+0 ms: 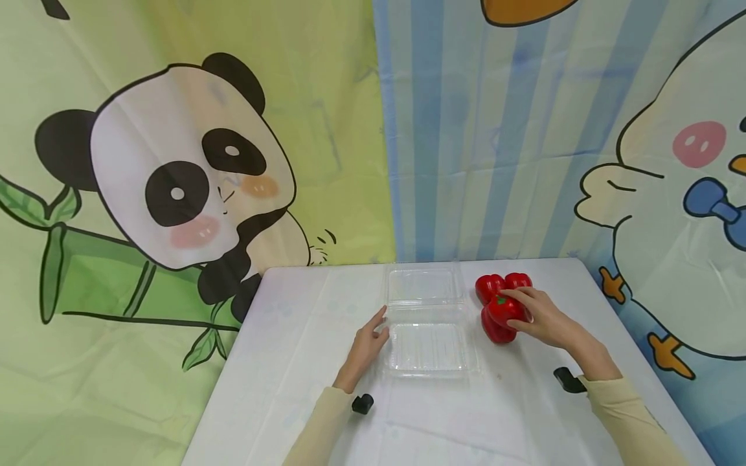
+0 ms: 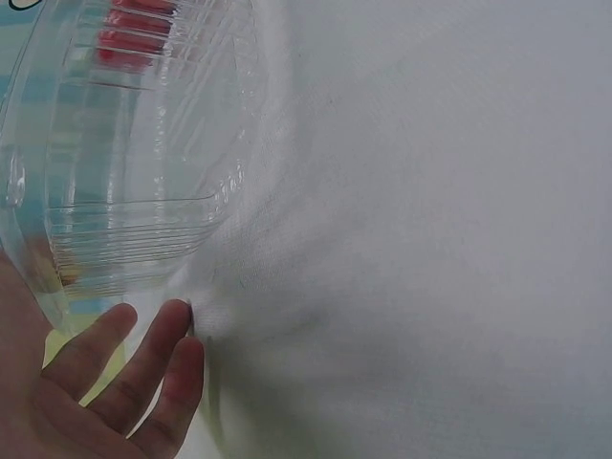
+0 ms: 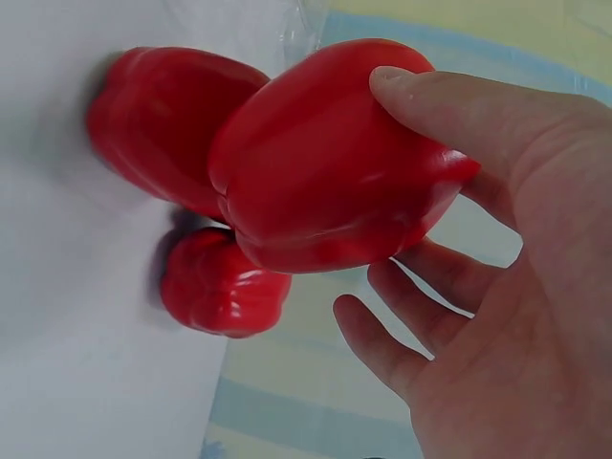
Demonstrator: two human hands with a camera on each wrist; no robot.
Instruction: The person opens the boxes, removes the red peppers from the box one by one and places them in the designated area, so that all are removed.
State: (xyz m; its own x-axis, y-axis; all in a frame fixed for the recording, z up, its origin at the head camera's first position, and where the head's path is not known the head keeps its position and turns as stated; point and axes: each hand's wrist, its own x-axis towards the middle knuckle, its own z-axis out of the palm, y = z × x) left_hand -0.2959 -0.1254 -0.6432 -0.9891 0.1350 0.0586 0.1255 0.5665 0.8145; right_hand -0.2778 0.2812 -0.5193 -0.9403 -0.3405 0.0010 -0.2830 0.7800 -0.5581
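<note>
My right hand [image 1: 543, 317] pinches a red bell pepper [image 3: 325, 163] between thumb and fingers, its green stem spot showing in the head view. The held pepper is raised over a second red pepper [image 1: 497, 330], overlapping it in the head view. Two more red peppers, a left one [image 1: 489, 287] and a right one [image 1: 518, 280], sit just behind. A clear plastic clamshell box [image 1: 431, 346] lies unfolded with its lid part [image 1: 422, 285] at the back. At the box's left edge is my left hand [image 1: 366, 346], fingers loosely extended, some fingertips [image 2: 177, 311] close beside the plastic wall.
The white-covered table [image 1: 303, 336] meets a printed cloth backdrop [image 1: 338, 129] with a panda and a white bird. Dark camera mounts show by the left wrist [image 1: 362, 404] and by the right wrist [image 1: 569, 380].
</note>
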